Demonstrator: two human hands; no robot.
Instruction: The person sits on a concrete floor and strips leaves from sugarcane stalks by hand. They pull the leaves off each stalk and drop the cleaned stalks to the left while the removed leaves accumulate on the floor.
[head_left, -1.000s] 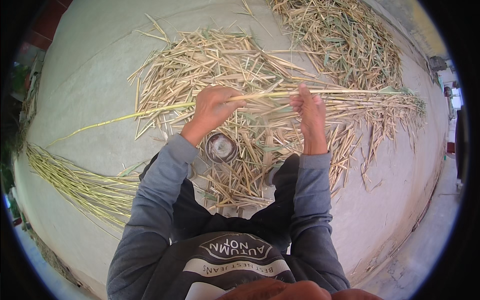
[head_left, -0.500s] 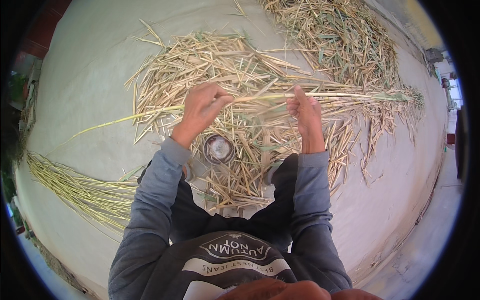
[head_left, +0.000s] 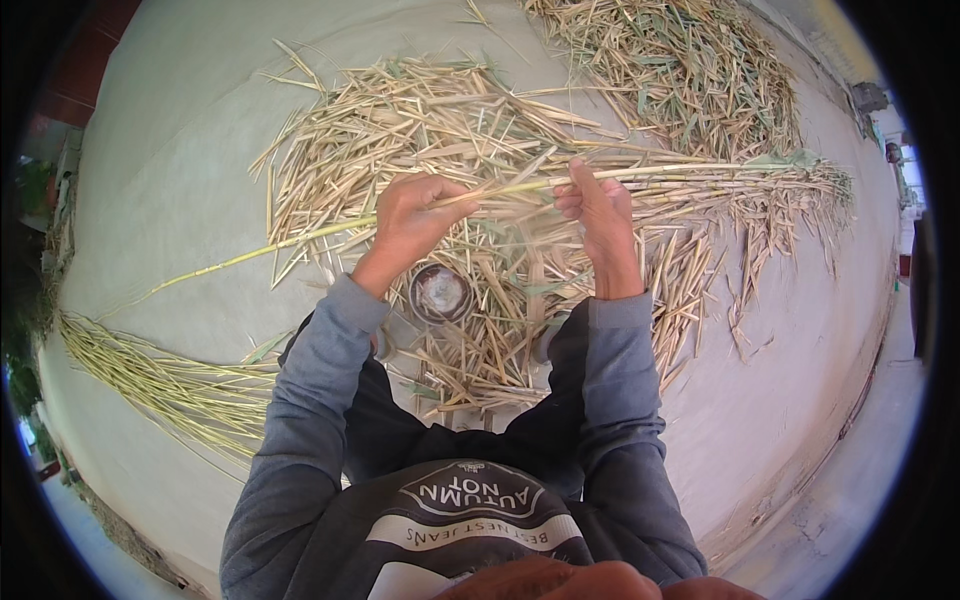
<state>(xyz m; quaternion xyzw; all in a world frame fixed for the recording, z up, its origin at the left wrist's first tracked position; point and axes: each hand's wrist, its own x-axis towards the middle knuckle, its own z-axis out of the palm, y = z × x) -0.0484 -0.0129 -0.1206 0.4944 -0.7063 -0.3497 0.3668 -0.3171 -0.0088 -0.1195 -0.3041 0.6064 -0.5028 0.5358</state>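
Observation:
A long, thin reed stalk (head_left: pixel 331 231) stretches across in front of me, yellow-green at its left end and paler toward the right. My left hand (head_left: pixel 413 217) pinches it near the middle, thumb and fingers closed. Further right, my right hand (head_left: pixel 600 210) grips the same stalk, its fingers curled and thumb raised along it. Between the hands the stalk runs over a heap of dry husks (head_left: pixel 400 125). Below my left hand, among the husks, sits a small round bowl (head_left: pixel 440 293) with a dark rim and something whitish inside.
Peeled yellow-green stalks (head_left: pixel 170 385) lie in a bundle at the left. Several unpeeled stalks (head_left: pixel 700 185) reach right under the held one. A larger pile of husks and leaves (head_left: pixel 690 70) covers the far right of the concrete floor (head_left: pixel 200 130).
My right hand has shifted slightly left, nearer to my left hand. My left hand has moved a little right and down. Both keep hold of the stalk.

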